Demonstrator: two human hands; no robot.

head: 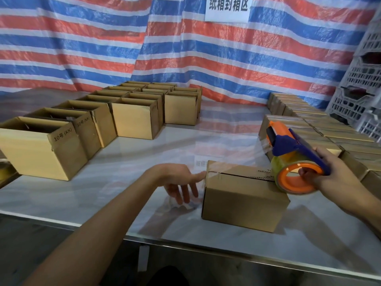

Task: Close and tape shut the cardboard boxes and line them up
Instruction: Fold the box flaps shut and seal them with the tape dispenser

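A small closed cardboard box (243, 201) lies on the white table in front of me. Clear tape covers the left end of its top seam. My left hand (179, 182) is beside the box's left end, its index fingertip touching the tape at the top left corner, the other fingers hanging straight. My right hand (332, 174) grips a blue and orange tape dispenser (292, 157) with a roll of clear tape, held over the box's right end. A strip of tape runs from the dispenser towards the box.
Several open boxes (132, 118) stand in rows at the left and back of the table (127, 162). Taped boxes (329, 133) are lined up in rows at the right. White plastic crates (360, 89) are stacked at the far right. A striped tarp hangs behind.
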